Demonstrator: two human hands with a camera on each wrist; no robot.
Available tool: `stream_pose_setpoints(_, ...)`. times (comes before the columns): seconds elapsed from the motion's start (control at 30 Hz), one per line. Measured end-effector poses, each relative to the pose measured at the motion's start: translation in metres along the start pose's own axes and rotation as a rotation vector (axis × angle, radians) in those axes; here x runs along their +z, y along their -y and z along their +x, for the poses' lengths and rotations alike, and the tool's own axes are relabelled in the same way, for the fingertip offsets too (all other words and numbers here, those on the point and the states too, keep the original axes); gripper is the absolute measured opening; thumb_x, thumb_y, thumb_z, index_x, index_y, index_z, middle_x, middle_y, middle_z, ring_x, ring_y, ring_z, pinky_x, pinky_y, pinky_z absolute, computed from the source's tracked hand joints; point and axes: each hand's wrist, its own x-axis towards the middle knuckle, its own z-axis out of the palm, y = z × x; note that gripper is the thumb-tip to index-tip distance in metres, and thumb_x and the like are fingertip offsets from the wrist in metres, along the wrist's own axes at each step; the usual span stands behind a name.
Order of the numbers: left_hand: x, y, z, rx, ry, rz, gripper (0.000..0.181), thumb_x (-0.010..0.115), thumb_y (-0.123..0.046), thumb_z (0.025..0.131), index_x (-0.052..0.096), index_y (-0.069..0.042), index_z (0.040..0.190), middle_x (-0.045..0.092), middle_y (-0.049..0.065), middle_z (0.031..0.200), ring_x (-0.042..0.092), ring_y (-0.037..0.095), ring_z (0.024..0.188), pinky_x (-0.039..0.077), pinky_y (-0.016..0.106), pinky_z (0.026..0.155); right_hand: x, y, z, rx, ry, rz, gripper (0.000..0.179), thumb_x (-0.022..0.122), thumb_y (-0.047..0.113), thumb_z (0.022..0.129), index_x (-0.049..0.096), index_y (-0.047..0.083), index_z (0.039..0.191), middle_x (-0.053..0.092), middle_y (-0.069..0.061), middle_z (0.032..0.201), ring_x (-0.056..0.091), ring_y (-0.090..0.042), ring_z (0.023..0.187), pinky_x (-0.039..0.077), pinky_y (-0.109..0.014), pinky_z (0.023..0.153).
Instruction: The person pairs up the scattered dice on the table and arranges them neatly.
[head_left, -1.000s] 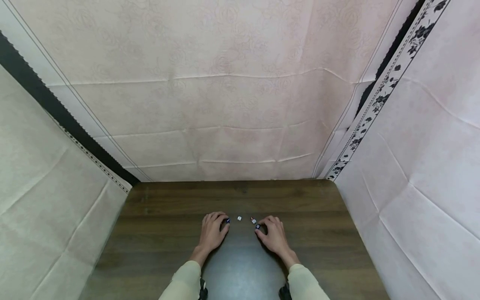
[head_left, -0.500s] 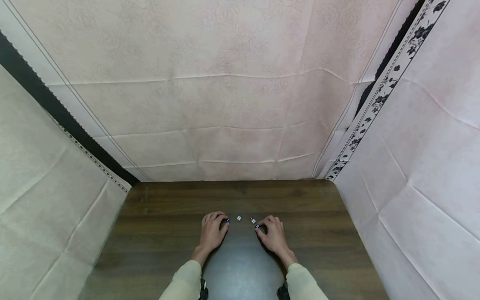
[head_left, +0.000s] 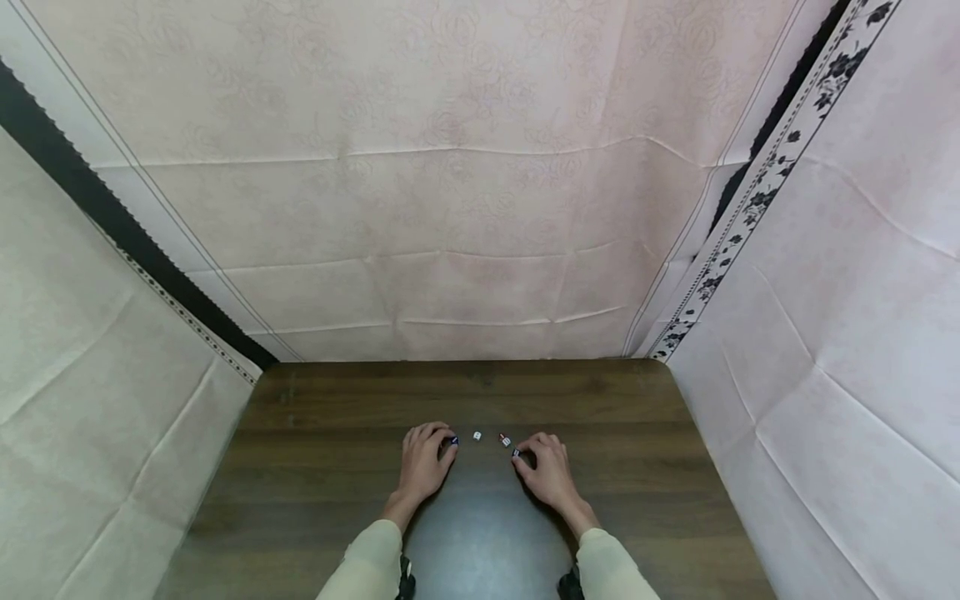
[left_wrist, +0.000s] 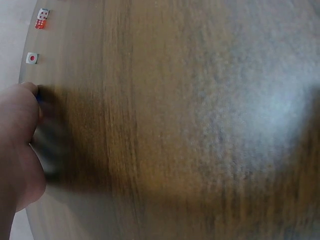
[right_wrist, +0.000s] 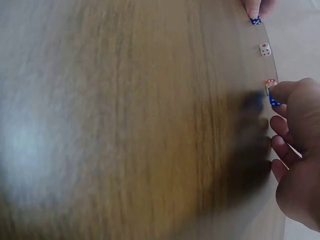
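Observation:
In the head view my left hand (head_left: 426,458) pinches a dark blue die (head_left: 453,440) between thumb and finger, low over the wooden table. Facing it, my right hand (head_left: 546,468) pinches another blue die (head_left: 516,452), whose white pips show in the right wrist view. Between the hands a white die (head_left: 477,436) lies alone, apart from both. Close to the right fingertips sits a second white die (head_left: 506,442), with a red die (head_left: 502,437) against it. The left wrist view hides most of the left hand's die behind the fingers.
The brown wooden table (head_left: 337,467) has rounded far corners. Pale patterned cloth (head_left: 465,250) hangs behind its far edge, and more cloth stands along the left and right sides. A bright glare (head_left: 487,550) lies on the tabletop between the forearms.

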Motion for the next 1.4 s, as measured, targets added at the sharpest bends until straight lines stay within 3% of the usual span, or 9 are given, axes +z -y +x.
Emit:
stream_pose_setpoints(0.27, 0.002, 0.001, -0.001, 0.010, -0.030, -0.036, 0.014, 0.087, -0.017, 0.100, 0.083, -0.012, 0.113, 0.078, 0.012, 0.133, 0.067, 0.041, 0.128, 0.042, 0.073, 0.120, -0.008, 0.003, -0.010, -0.039, 0.122, 0.016, 0.012, 0.089, 0.019, 0.099, 0.085, 0.015, 0.110, 0.077, 0.001, 0.110, 0.067, -0.021, 0.108, 0.049, -0.048, 0.099)
stream_pose_setpoints(0.53, 0.004, 0.002, -0.002, -0.004, -0.010, -0.052, 0.014, 0.086, -0.020, 0.102, 0.082, -0.014, 0.114, 0.077, 0.011, 0.136, 0.066, 0.041, 0.132, 0.039, 0.073, 0.124, -0.010, 0.010, -0.023, -0.087, 0.166, -0.002, 0.012, 0.088, 0.017, 0.099, 0.085, 0.016, 0.111, 0.075, 0.003, 0.109, 0.065, -0.018, 0.107, 0.051, -0.048, 0.099)
stream_pose_setpoints(0.9, 0.003, 0.002, -0.002, -0.014, -0.003, -0.079, 0.013, 0.086, -0.018, 0.102, 0.082, -0.014, 0.114, 0.077, 0.012, 0.136, 0.065, 0.042, 0.133, 0.038, 0.073, 0.124, -0.003, 0.011, -0.030, -0.175, 0.122, -0.016, 0.015, 0.093, 0.016, 0.093, 0.085, 0.014, 0.106, 0.075, 0.002, 0.105, 0.064, -0.018, 0.104, 0.049, -0.044, 0.095)
stream_pose_setpoints(1.4, 0.004, 0.003, -0.003, -0.014, 0.003, -0.070, 0.015, 0.085, -0.020, 0.103, 0.082, -0.015, 0.115, 0.076, 0.011, 0.137, 0.065, 0.042, 0.134, 0.039, 0.073, 0.124, -0.002, 0.010, -0.031, -0.197, 0.112, -0.017, 0.018, 0.094, 0.015, 0.092, 0.086, 0.014, 0.107, 0.074, 0.002, 0.106, 0.063, -0.017, 0.104, 0.048, -0.042, 0.094)
